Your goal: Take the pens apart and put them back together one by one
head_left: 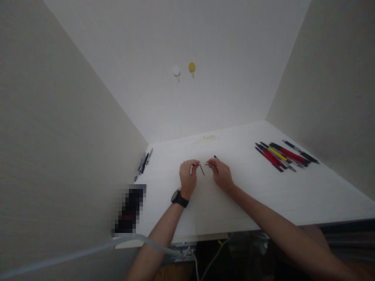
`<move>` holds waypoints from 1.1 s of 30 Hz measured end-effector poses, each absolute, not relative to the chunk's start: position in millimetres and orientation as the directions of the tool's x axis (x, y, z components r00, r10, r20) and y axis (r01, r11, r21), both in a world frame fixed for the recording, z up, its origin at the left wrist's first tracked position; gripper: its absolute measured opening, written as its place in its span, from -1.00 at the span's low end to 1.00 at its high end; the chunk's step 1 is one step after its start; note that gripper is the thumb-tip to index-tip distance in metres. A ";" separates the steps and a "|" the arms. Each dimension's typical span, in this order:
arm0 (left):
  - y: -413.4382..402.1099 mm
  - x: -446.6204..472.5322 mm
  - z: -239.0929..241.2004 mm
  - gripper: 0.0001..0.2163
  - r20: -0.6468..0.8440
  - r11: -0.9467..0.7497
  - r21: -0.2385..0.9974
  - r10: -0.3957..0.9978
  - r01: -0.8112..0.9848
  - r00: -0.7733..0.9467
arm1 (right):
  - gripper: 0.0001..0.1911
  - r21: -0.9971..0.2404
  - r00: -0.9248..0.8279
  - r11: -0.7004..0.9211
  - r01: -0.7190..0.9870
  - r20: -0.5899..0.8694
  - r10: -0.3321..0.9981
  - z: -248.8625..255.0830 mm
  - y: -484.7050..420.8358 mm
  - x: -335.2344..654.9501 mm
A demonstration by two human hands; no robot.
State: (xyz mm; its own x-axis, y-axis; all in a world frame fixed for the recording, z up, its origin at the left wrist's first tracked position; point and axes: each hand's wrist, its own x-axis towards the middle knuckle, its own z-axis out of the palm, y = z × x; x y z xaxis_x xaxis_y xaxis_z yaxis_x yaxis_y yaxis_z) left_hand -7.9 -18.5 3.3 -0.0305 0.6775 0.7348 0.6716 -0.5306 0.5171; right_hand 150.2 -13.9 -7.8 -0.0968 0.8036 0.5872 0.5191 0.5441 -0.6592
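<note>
Over the middle of the white table, my left hand (pixel 188 175), with a black watch (pixel 178 198) on its wrist, pinches one end of a thin dark rod (pixel 202 170) that looks like a pen refill. The rod slants down and to the right from my fingertips. Facing it a short gap away, my right hand (pixel 222 173) is closed in a pinch around a small slim piece (pixel 206 164), too small to name. Just beyond the right hand's knuckles a blue tip (pixel 215 156) shows, the rest of it hidden by the hand.
Several red, black and yellow pens (pixel 277 154) lie in a row at the right. A few dark and clear pens (pixel 143 167) rest along the left wall, above a pixelated dark object (pixel 130 210). A white cable (pixel 158 246) crosses the front edge. Two hooks (pixel 191 67) hang on the back wall.
</note>
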 end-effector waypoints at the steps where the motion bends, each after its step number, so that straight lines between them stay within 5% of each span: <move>1: -18.7 -8.1 3.5 -0.87 0.736 -0.528 0.511 0.676 0.678 -0.028 | -0.73 -0.655 -0.098 0.544 0.524 0.588 0.803 -7.2 -14.1 150.2; 33: -20.9 -7.6 7.5 -0.95 0.782 -0.578 0.427 0.622 0.695 0.037 | -0.80 -0.598 -0.085 0.596 0.537 0.664 0.743 -12.1 -11.2 151.6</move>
